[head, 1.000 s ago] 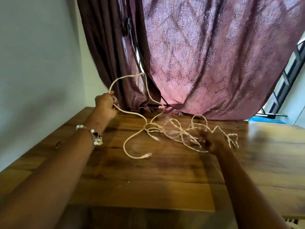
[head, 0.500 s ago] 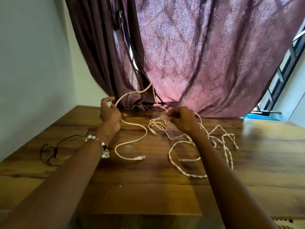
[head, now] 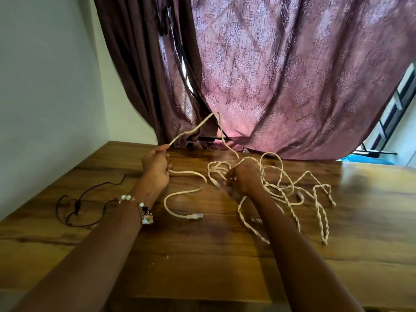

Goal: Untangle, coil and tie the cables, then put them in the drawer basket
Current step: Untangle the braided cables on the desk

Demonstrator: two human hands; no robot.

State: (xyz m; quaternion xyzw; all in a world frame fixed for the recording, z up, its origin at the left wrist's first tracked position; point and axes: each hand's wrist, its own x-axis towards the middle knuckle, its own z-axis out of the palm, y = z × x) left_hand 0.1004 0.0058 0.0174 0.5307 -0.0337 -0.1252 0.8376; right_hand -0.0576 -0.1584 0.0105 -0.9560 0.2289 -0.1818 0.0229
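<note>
Both hands (left (head: 156, 167), right (head: 244, 177)) grip cream cable tangle (head: 279, 188) between them.

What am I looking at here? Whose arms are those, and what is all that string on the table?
There is no machine here. The arms belong to a person who wears a camera on their head, so you see just what they see when they look down at their own hands.

They stand at a wooden table with a purple curtain hanging behind it. The pale stringy stuff is a tangle of cream cables, some twisted together like rope.

The left hand, whose wrist wears a bead bracelet, holds one cream cable and lifts it in a loop off the table. That cable's plug end lies on the wood. The right hand pinches the knotted part.

A thin dark cord lies by itself on the left. No basket is in sight.
</note>
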